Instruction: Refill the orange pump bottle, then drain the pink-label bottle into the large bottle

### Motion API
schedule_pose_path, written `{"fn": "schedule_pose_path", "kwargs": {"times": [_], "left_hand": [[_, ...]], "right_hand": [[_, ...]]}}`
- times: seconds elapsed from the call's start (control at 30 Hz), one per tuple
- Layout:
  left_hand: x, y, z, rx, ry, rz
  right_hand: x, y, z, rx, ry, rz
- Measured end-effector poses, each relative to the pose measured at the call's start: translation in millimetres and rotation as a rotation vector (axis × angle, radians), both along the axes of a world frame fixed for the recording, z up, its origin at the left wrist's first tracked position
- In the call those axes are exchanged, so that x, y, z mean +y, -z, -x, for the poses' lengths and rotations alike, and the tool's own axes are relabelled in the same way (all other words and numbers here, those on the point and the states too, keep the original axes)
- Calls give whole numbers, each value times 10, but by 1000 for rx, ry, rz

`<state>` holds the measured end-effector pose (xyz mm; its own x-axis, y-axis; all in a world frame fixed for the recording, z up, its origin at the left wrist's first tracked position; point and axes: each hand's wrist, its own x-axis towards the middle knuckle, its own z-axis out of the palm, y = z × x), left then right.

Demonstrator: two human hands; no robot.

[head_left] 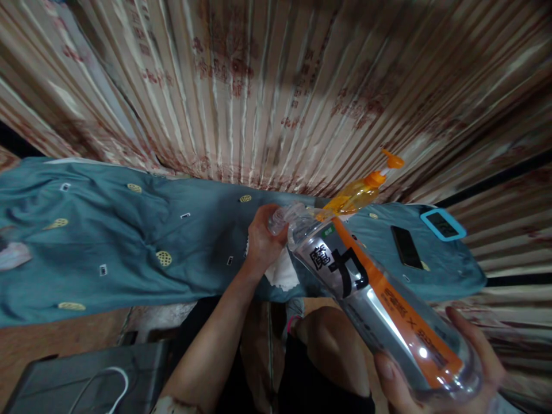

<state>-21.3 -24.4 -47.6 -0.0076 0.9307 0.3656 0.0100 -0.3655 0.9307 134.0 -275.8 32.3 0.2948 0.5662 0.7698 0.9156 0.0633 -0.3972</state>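
Note:
A large clear plastic bottle [357, 270] with a silver and orange label is held tilted above the table, its neck towards the upper left. My right hand [478, 362] grips it round the base. At the neck end, my left hand [266, 241] is closed on a small clear ridged plastic piece [279, 221]; I cannot tell whether that is part of the bottle. Below the left hand lies a white cloth [282, 273], partly hidden by it. Just behind the bottle's shoulder shows an amber pump bottle [356, 192] with an orange pump head, its lower part covered.
A green patterned cloth [129, 241] covers the narrow table. To the right lie a dark phone [406, 247] and a blue-framed digital clock [444, 224]. Pleated curtains [259, 103] hang close behind. A pale cloth [12, 253] sits far left; a grey box [56, 379] with a white cable is below.

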Motion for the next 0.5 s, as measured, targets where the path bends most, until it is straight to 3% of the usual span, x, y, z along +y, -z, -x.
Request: {"fn": "schedule_pose_path", "kwargs": {"times": [0.5], "left_hand": [[7,22,-8,2,-11,-28]], "right_hand": [[-101,115,-131,15,26,-6]]}}
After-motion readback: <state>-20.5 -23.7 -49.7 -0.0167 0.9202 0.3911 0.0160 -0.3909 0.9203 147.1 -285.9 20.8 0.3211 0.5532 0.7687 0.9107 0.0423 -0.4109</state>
